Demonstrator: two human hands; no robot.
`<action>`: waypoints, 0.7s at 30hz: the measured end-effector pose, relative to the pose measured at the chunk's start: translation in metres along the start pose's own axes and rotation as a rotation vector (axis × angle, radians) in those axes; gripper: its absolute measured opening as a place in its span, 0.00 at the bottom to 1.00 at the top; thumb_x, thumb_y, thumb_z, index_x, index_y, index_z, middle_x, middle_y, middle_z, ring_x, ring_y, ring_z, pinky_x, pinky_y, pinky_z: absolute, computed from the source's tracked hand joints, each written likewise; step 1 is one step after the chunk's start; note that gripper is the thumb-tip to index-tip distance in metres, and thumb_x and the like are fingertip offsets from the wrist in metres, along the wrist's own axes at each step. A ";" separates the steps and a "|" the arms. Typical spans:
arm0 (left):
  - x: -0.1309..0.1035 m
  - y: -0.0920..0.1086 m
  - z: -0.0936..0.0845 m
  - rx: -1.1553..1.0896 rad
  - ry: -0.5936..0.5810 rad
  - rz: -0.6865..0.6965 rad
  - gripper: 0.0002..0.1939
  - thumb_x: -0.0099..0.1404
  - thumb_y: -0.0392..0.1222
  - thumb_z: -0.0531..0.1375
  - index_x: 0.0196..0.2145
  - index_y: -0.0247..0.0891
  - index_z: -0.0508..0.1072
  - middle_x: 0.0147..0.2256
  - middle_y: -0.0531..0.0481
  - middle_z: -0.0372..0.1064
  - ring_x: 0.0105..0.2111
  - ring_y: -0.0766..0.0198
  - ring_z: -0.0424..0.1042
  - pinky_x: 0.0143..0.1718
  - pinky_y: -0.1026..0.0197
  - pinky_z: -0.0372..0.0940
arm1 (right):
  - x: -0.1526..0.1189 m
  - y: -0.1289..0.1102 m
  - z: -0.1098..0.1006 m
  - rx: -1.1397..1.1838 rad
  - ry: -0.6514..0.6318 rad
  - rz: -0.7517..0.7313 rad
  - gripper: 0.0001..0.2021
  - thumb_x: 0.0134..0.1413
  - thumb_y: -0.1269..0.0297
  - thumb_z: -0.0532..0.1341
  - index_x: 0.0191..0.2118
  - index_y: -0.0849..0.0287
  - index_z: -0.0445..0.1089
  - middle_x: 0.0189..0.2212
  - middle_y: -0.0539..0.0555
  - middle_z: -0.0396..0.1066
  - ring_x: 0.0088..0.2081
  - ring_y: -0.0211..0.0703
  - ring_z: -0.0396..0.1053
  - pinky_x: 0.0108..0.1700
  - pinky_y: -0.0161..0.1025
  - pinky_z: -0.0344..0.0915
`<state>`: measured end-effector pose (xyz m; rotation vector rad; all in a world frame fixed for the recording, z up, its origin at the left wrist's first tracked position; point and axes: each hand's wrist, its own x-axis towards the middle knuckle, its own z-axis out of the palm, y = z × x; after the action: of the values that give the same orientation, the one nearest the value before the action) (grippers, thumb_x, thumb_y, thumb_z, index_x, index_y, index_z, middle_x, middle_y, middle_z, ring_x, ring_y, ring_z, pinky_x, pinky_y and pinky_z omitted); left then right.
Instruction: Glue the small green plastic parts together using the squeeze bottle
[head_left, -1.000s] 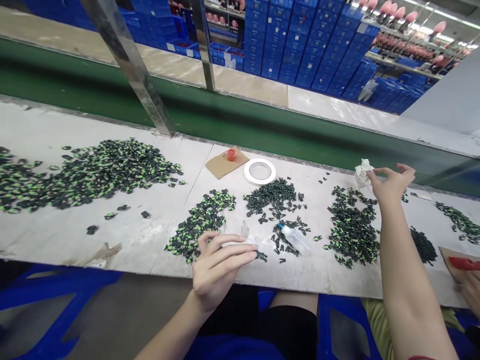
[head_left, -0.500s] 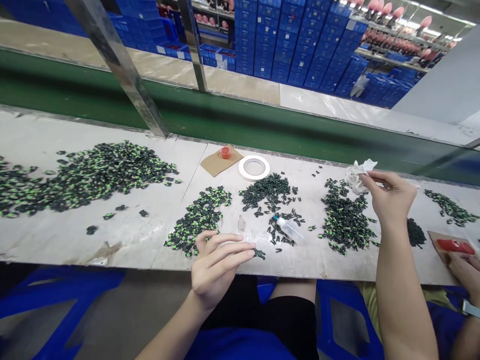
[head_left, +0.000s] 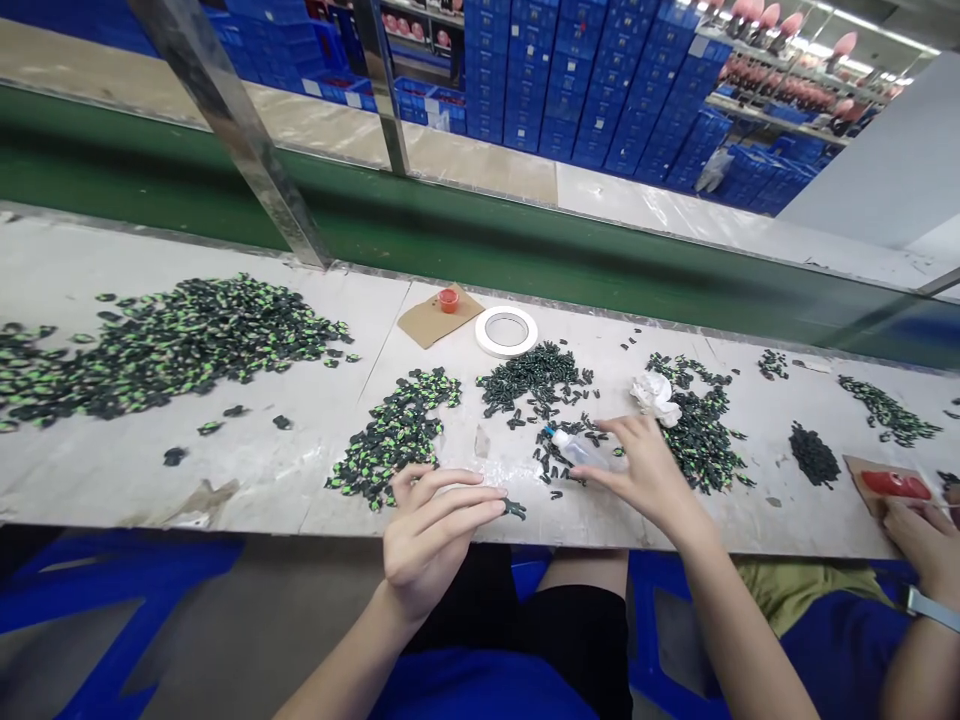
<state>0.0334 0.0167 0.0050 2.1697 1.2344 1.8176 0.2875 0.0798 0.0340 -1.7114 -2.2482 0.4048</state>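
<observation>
My left hand (head_left: 439, 530) is by the table's front edge, its fingertips on a small dark green piece (head_left: 514, 509) that sticks out to their right; the thumb is hidden. My right hand (head_left: 651, 470) is open, with thumb and forefinger apart on either side of a small clear squeeze bottle (head_left: 574, 446) with a blue tip. The bottle lies over loose dark parts. Crumpled white tissue (head_left: 655, 397) rests behind the right hand on a heap of black and green parts (head_left: 701, 440). Left of the bottle spreads another black-green heap (head_left: 386, 440).
A white tape roll (head_left: 480, 335) and a red-filled cup (head_left: 448, 300) on cardboard (head_left: 427, 325) stand at the back. A large heap of parts (head_left: 202, 340) covers the left. At far right, a co-worker's hand (head_left: 919, 540) touches a red object (head_left: 896, 484). A metal post (head_left: 247, 150) rises behind.
My right hand has let go of the tissue, which now lies on the right-hand heap, and has moved left and down to the bottle. The left hand has stayed in place.
</observation>
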 end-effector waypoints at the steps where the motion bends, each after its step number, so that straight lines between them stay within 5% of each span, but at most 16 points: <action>1: 0.000 0.000 -0.001 0.003 0.003 -0.002 0.09 0.61 0.28 0.63 0.32 0.42 0.76 0.29 0.54 0.79 0.33 0.62 0.75 0.43 0.53 0.58 | 0.000 -0.004 0.006 0.010 -0.052 -0.023 0.25 0.46 0.42 0.65 0.44 0.55 0.73 0.39 0.60 0.72 0.46 0.62 0.66 0.43 0.57 0.68; 7: -0.003 -0.004 -0.006 0.024 0.032 -0.029 0.08 0.60 0.29 0.64 0.31 0.42 0.76 0.28 0.54 0.79 0.32 0.62 0.75 0.42 0.53 0.59 | 0.001 -0.001 0.003 0.103 -0.116 0.032 0.19 0.55 0.44 0.57 0.40 0.54 0.72 0.37 0.58 0.71 0.44 0.57 0.65 0.41 0.51 0.66; 13: -0.008 -0.008 -0.004 0.002 0.018 -0.061 0.08 0.60 0.28 0.64 0.32 0.42 0.75 0.28 0.53 0.79 0.32 0.61 0.76 0.40 0.53 0.60 | 0.006 0.025 -0.010 0.074 0.102 0.142 0.24 0.55 0.39 0.53 0.45 0.54 0.66 0.39 0.59 0.67 0.48 0.58 0.59 0.46 0.50 0.61; 21: -0.009 -0.009 -0.001 -0.018 -0.017 -0.086 0.09 0.61 0.26 0.62 0.31 0.40 0.73 0.28 0.53 0.79 0.31 0.63 0.76 0.40 0.55 0.60 | 0.036 0.044 0.017 -0.215 0.247 0.168 0.18 0.57 0.46 0.52 0.40 0.57 0.64 0.37 0.62 0.66 0.50 0.63 0.55 0.47 0.55 0.55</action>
<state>0.0284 0.0175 -0.0062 2.0839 1.2814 1.7673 0.3108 0.1256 0.0032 -1.9444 -2.0389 -0.0187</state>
